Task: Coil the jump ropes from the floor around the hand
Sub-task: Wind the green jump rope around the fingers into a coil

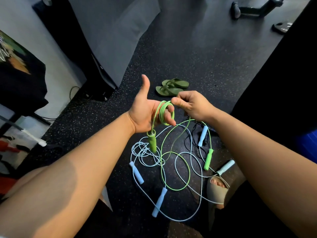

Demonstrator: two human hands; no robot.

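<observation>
My left hand (145, 109) is held out palm up, thumb raised, fingers straight. A green jump rope (165, 114) is looped several times around those fingers, and one green handle (152, 142) dangles below the palm. My right hand (192, 104) pinches the green cord just right of the coil. The rest of the green cord trails down to loops on the floor (175, 170), ending in a second green handle (208, 159). Pale blue jump ropes (142, 152) with blue handles (136, 172) lie tangled on the floor beneath.
Green flip-flops (171, 87) lie on the dark speckled floor beyond my hands. My foot in a beige sandal (217, 188) stands at the right by the ropes. A black cable (192, 140) lies among them. Dark furniture stands at the left, gym equipment (253, 7) far behind.
</observation>
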